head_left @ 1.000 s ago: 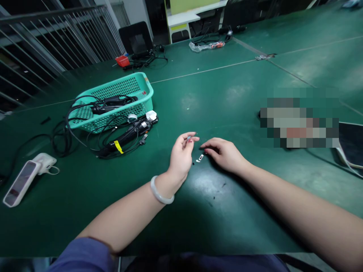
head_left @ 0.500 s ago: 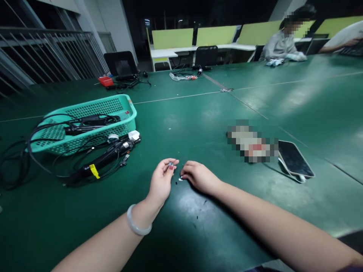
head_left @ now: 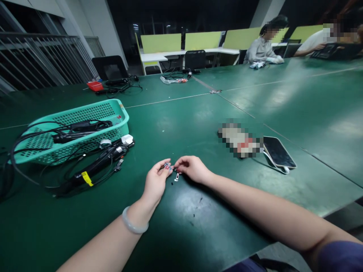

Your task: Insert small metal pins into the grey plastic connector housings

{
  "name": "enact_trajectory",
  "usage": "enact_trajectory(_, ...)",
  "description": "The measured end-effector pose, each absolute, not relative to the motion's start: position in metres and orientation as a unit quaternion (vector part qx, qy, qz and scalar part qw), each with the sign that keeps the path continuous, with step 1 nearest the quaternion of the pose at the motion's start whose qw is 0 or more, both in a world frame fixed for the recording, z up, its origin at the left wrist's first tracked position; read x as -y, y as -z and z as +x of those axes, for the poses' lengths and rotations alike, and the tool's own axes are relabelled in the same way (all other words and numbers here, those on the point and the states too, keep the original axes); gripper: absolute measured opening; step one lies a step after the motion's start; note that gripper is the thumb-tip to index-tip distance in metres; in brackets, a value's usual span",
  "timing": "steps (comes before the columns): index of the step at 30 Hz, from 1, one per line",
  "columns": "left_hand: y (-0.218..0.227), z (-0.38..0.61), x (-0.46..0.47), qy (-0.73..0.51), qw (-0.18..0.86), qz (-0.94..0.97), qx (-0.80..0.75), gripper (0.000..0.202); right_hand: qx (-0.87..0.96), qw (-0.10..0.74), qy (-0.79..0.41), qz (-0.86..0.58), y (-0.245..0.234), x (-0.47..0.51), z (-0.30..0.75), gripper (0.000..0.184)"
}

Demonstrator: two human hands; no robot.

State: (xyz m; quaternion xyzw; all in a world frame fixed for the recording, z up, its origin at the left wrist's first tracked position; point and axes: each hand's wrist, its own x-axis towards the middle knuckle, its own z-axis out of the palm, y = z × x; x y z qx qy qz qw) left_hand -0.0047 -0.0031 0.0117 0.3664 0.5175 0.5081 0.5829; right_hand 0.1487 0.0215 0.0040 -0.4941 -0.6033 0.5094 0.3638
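Observation:
My left hand (head_left: 156, 180) rests on the green table (head_left: 198, 211) with its fingertips pinched round a tiny grey and red part (head_left: 167, 165). My right hand (head_left: 194, 169) lies close beside it, fingers curled, and its fingertips meet the same small part. A small white piece (head_left: 177, 176) and a few dark specks lie on the table just below the two hands. A pale bangle (head_left: 133, 226) sits on my left wrist.
A teal basket (head_left: 79, 128) with black cables stands at the left, a black tool with a yellow tag (head_left: 99, 162) in front of it. A phone (head_left: 278, 152) lies at the right. Two people sit at the far table end.
The view has tilted up and swung, showing more of the room. My hands have drawn together, and the right fingertips now touch the part held in the left hand.

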Motion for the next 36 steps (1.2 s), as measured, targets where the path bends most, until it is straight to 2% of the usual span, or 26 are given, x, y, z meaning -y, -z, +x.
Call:
enact_trajectory(3,-0.013,-0.005,0.004,-0.509,0.585,0.366,-0.514,0.03,0.559,0.4,-0.547,-0.478,-0.002,-0.024,0.147,0.008)
enact_trajectory(8,-0.013,-0.005,0.006,-0.496,0.603,0.389,-0.488,0.041,0.517,0.45,-0.571,-0.452,-0.006,-0.02,0.146,0.021)
enact_trajectory(11,-0.012,-0.005,0.008,-0.481,0.624,0.397,-0.471,0.045,0.517,0.467,-0.558,-0.452,-0.007,-0.014,0.143,0.023)
enact_trajectory(16,-0.012,-0.005,0.01,-0.478,0.619,0.402,-0.477,0.041,0.57,0.463,-0.483,-0.477,-0.006,-0.007,0.142,0.015)
enact_trajectory(20,-0.013,-0.005,0.01,-0.471,0.612,0.392,-0.5,0.044,0.628,0.428,-0.429,-0.488,-0.009,-0.005,0.145,0.014)
enact_trajectory(24,-0.013,-0.005,0.011,-0.464,0.624,0.385,-0.496,0.047,0.658,0.436,-0.378,-0.484,-0.01,-0.004,0.147,0.009)
enact_trajectory(31,-0.009,-0.004,0.012,-0.458,0.652,0.394,-0.458,0.052,0.636,0.433,-0.404,-0.495,-0.004,-0.008,0.152,0.008)
enact_trajectory(36,-0.005,-0.004,0.012,-0.469,0.616,0.439,-0.457,0.043,0.652,0.421,-0.386,-0.499,-0.006,-0.008,0.154,0.008)
